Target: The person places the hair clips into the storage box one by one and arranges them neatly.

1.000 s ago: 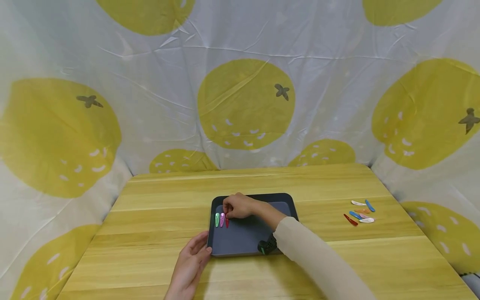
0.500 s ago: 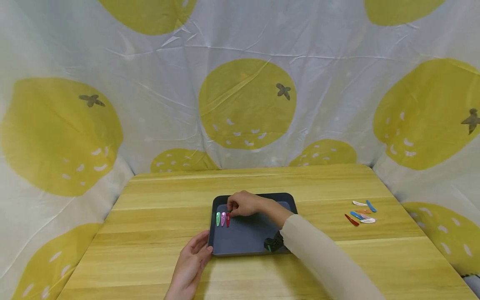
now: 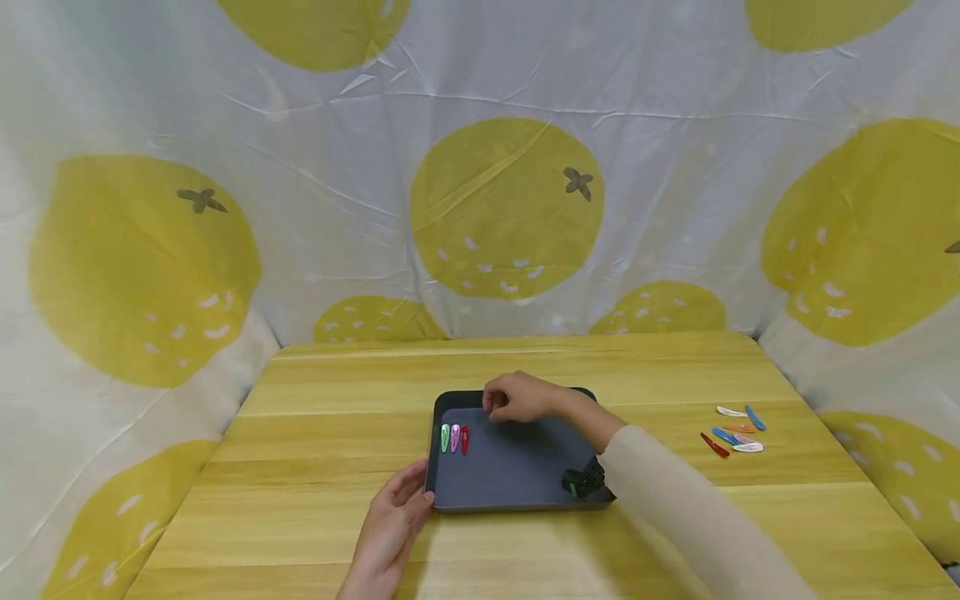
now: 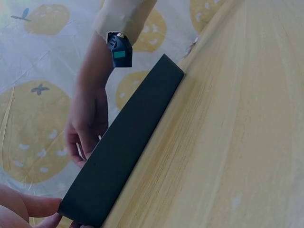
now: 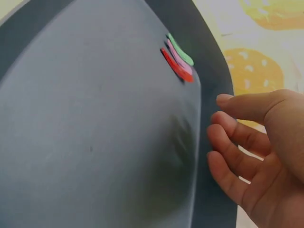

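Hair clips (image 3: 454, 439), left to right: left hand (image 3: 390, 521) pinches tray (image 3: 510, 477) at near corner; beyond it, green clip (image 3: 445, 438), pink clip (image 3: 454, 439), red clip (image 3: 465, 440) in a row. Right hand (image 3: 521, 397) has come off the red clip, fingers relaxed, empty; third looks placed. Loose clips (image 3: 724, 436) well right of that hand.

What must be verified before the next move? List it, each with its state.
1. Tray held: ok, left hand grips its near left corner.
2. Right hand free: ok, holds nothing.
3. Green clip, pink clip and red clip lined up: ok, side by side in tray.
4. Room right of red clip: ok, bare tray.
5. Loose clips apart: not ok, some overlap.
6. Loose clips snapped shut: cannot tell, too small.
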